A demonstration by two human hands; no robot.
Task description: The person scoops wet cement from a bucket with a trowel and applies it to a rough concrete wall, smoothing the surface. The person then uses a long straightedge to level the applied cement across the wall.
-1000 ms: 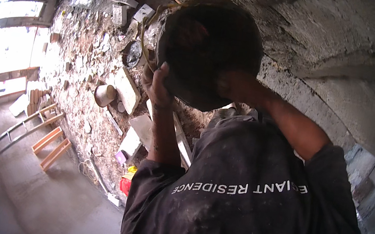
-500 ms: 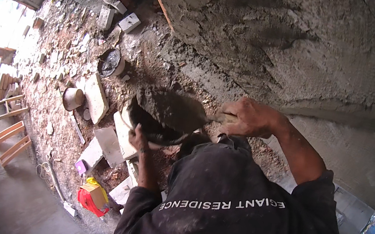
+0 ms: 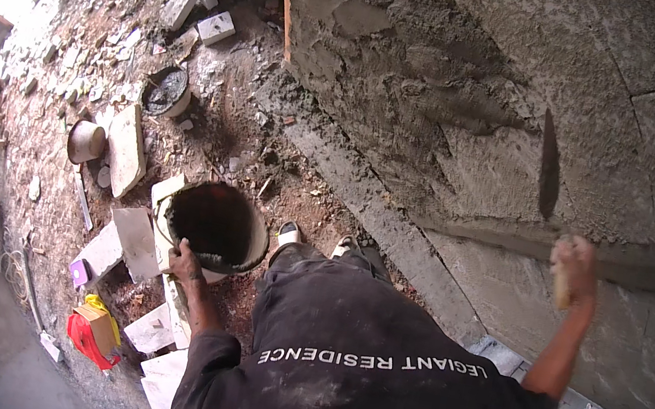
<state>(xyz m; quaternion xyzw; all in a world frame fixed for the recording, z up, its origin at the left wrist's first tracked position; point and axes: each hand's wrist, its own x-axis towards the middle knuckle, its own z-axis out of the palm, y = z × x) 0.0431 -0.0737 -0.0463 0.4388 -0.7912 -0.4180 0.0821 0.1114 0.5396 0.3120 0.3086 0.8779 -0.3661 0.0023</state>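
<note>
My left hand [image 3: 190,264] is closed on the near left rim of a round bucket [image 3: 254,231], whose inside is dark and rim crusted with mortar. Over at the right, my right hand [image 3: 578,264] is wrapped round the pale handle of a trowel [image 3: 562,288]. The trowel's dark blade [image 3: 551,169] shows as a narrow strip in front of the grey wall [image 3: 472,177]. Wet, rough mortar [image 3: 422,68] covers the wall's upper left part; I cannot tell whether the blade touches the wall.
A second bucket [image 3: 167,93] holding grey material and a tipped pail [image 3: 84,142] stand on the rubble. Pale slabs [image 3: 125,151] and blocks [image 3: 216,28] lie around. A red bag [image 3: 86,340] sits at the lower left. My shoes [image 3: 289,234] are beside the bucket.
My right hand has carried the trowel from over the bucket rightward to the wall. My left hand stays on the bucket rim. The view has shifted, and the bucket's opening now shows.
</note>
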